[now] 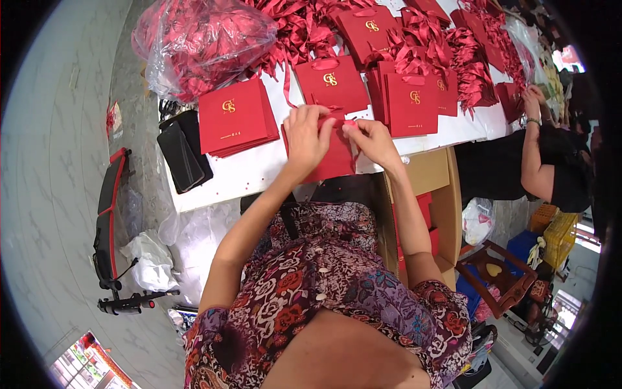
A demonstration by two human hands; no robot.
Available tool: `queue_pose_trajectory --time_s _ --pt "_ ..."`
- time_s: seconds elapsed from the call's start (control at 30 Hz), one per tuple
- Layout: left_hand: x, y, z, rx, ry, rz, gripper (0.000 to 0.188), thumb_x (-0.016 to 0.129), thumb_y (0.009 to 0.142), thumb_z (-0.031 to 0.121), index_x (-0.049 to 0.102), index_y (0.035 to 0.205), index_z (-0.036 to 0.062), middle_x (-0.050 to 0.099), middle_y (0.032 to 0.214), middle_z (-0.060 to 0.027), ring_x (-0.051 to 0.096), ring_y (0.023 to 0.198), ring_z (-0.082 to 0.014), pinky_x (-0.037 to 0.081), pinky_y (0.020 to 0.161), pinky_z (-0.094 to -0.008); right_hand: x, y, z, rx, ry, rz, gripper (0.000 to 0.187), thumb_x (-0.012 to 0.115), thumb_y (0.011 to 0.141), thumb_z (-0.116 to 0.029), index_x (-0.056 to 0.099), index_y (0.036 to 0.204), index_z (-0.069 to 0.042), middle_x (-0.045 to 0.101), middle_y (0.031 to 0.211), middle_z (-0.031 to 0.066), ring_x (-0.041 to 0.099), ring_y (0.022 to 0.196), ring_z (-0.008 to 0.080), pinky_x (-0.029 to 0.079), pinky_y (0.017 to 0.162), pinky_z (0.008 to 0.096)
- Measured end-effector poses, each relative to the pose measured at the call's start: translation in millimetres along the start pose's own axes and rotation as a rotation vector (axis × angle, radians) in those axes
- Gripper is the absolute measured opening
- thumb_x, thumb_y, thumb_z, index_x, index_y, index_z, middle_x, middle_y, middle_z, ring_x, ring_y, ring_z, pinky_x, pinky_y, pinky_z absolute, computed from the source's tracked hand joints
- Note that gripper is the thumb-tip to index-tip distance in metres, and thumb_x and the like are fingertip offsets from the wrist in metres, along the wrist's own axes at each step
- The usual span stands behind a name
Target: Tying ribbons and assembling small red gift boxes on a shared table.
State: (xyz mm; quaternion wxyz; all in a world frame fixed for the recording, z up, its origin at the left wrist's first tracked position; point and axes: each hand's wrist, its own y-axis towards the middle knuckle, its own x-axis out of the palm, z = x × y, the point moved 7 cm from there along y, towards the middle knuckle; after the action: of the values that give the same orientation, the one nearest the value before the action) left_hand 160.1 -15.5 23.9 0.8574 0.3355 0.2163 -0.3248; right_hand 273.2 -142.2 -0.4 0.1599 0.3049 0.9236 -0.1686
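Observation:
A red paper gift bag (334,159) lies flat on the table's near edge, in front of me. My left hand (306,136) rests over its upper left part, fingers and thumb closing at a red ribbon by the bag's top edge. My right hand (372,141) pinches the red ribbon at the top right of this bag between thumb and fingers. Just beyond my hands lies another red bag (334,87) with a ribbon handle and gold emblem. To the left is a neat stack of red bags (236,120); to the right, finished-looking bags with handles (414,107) overlap.
A clear plastic sack of red ribbons (204,45) stands at the far left. Loose ribbons (301,32) are heaped behind. Two dark phones (181,155) lie at the left table edge. An open cardboard box (447,214) with red bags stands right of me. Another person's arm (534,142) works farther right.

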Motion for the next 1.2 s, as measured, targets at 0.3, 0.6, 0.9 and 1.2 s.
queue_pose_trajectory --time_s 0.3,0.6,0.9,1.2 --pt "47.5 -69.5 10.0 -0.331 -0.739 -0.306 0.039 0.056 0.098 0.013 0.039 0.129 -0.0026 0.066 0.083 -0.0120 0.065 0.074 -0.0196 0.052 0.070 -0.0325 21.2 23.8 -10.1 0.090 0.489 -0.033 0.026 0.058 0.101 -0.027 0.068 0.095 -0.004 0.056 0.071 -0.0054 0.048 0.059 0.0014 0.041 0.052 0.0174" --pt "10.6 -80.8 -26.1 -0.635 -0.783 -0.434 0.016 0.049 0.103 0.018 0.053 0.102 0.0023 0.064 0.080 -0.0044 0.060 0.067 -0.0091 0.049 0.062 -0.0233 -5.1 20.7 -6.1 -0.246 -0.300 0.428 0.029 0.070 0.089 -0.026 0.064 0.104 -0.001 0.062 0.084 0.0108 0.061 0.070 0.0199 0.048 0.060 0.0327" --pt "13.2 -66.9 -45.1 -0.830 -1.059 -0.324 0.017 0.061 0.098 0.017 0.061 0.108 0.0034 0.070 0.092 -0.0042 0.064 0.072 -0.0064 0.052 0.062 -0.0207 45.0 -17.1 -54.9 -0.454 -0.022 -0.137 0.028 0.077 0.081 -0.012 0.066 0.105 -0.004 0.063 0.096 0.0084 0.063 0.085 0.0218 0.050 0.072 0.0322" --pt "-37.5 -74.1 -4.5 -0.095 0.104 -0.126 0.052 0.071 0.078 0.007 0.052 0.126 0.0035 0.047 0.129 -0.0226 0.042 0.119 -0.0422 0.036 0.103 -0.0473 40.1 -11.9 -33.2 -0.452 -0.248 0.027 0.014 0.069 0.087 -0.013 0.068 0.097 -0.004 0.060 0.088 0.0125 0.064 0.084 0.0319 0.051 0.072 0.0390"
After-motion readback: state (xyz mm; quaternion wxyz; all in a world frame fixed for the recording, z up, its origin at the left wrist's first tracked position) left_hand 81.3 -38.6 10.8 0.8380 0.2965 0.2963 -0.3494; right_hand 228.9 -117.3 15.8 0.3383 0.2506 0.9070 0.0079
